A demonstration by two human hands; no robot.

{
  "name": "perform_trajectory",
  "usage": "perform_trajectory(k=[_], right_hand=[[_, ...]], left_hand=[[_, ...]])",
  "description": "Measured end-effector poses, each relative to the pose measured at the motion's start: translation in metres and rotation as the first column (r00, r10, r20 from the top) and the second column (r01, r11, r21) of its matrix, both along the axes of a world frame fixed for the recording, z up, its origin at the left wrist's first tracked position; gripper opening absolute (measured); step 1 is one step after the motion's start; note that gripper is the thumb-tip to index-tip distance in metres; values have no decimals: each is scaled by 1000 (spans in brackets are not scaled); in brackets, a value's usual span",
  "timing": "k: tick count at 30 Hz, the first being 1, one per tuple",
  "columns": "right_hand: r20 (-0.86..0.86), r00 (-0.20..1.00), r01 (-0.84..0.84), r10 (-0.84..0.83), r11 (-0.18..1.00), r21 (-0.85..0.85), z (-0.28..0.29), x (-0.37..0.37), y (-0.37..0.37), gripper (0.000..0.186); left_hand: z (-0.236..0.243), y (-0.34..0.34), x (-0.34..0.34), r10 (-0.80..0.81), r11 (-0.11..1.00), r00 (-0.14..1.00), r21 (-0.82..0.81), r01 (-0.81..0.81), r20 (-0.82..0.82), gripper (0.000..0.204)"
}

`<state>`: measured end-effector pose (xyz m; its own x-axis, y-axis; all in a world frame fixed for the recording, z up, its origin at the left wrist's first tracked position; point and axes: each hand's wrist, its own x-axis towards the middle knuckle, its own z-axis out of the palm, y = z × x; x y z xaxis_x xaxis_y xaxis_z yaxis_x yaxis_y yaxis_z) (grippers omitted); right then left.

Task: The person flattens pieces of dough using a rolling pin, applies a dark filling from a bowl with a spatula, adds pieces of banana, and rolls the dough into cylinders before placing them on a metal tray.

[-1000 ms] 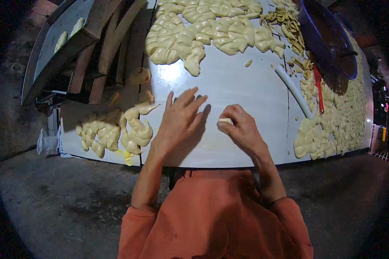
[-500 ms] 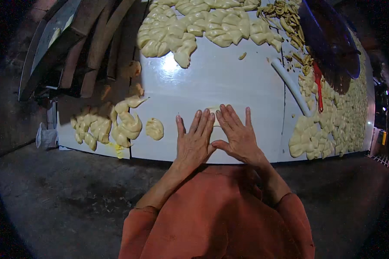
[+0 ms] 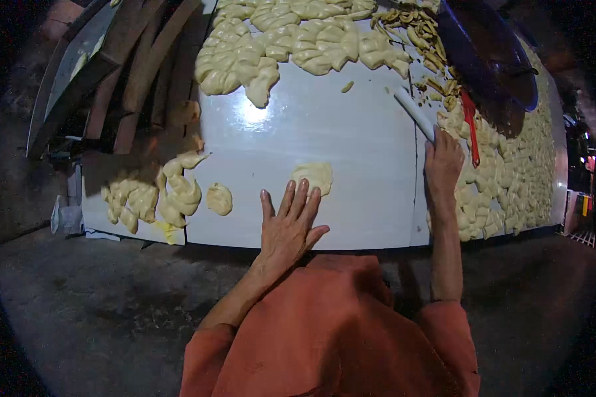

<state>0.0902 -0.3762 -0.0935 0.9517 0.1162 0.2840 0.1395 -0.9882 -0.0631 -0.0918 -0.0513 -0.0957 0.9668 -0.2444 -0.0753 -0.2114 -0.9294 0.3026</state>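
Note:
A flattened round of pale dough [image 3: 313,177] lies on the white tabletop in front of me. My left hand [image 3: 290,221] is spread flat, its fingertips at the near edge of that round. To the right, my right hand [image 3: 444,165] is closed around the near end of a white rod-like rolling pin [image 3: 414,112], whose far end points away to the left. A small dough piece [image 3: 219,199] sits left of my left hand. Further left are a twisted dough strip [image 3: 180,192] and a clump of dough lumps [image 3: 130,200].
Rows of shaped dough [image 3: 298,46] cover the far side. Many small dough pieces [image 3: 510,178] spread over the right side, near a red-handled tool [image 3: 470,129] and a dark blue basin [image 3: 490,53]. Brownish strips [image 3: 425,40] lie beside the basin. Wooden boards [image 3: 122,86] stand at left.
My right hand has left the dough and moved right onto the rolling pin's near end. The left hand stays by the dough round, which is now uncovered. The view has shifted slightly.

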Motion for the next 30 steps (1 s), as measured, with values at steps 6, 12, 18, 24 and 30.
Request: perform_trajectory(k=[6,12,18,24,30], right_hand=[[-135,986,-61,96,968,242,24,-3,5,40],[-111,775,-543,622,745,388,33,-58,71,43],[-225,762,-577,607,795,188,10,-56,135,57],[-185,912,-370,366,929,11,-9,-1,173,60],[-40,920,-383,389,917,113,4,77,204,62]], left_hand=[[5,6,-9,27,997,999,-79,-24,35,86],[7,8,-18,231,969,906,-169,-181,356,95],[3,14,25,371,928,923,-20,-371,101,70],[-9,44,108,377,920,896,15,-391,232,60],[-25,77,200,384,914,851,-15,-406,359,65]])
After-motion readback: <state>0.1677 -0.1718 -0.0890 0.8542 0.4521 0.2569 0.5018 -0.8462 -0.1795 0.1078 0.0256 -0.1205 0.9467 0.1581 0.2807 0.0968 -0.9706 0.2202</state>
